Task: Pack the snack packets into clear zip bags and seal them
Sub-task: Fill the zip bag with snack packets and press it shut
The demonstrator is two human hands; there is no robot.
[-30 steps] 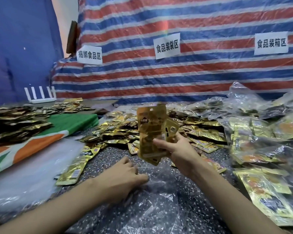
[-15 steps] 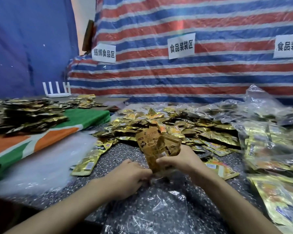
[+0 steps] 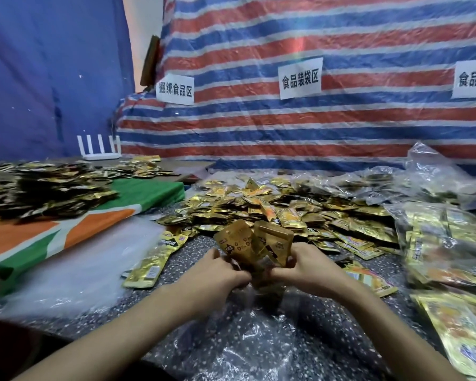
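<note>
Zip bag (image 3: 248,342), clear, crumpled: lies on the speckled counter (image 3: 149,306), nearest. At its mouth, right hand (image 3: 311,270) clamped on upright snack packets (image 3: 254,244); left hand (image 3: 217,279) curled against their left side (on packets or bag rim: cannot tell). Beyond: loose packet pile (image 3: 286,207); filled bags (image 3: 437,235) at right; striped tarp (image 3: 259,127) behind.

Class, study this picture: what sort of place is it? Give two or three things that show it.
Probably a makeshift food-packing station: paper signs taped to a striped tarp, a heap of gold snack packets on the table, and filled clear bags piled at the right.
</note>
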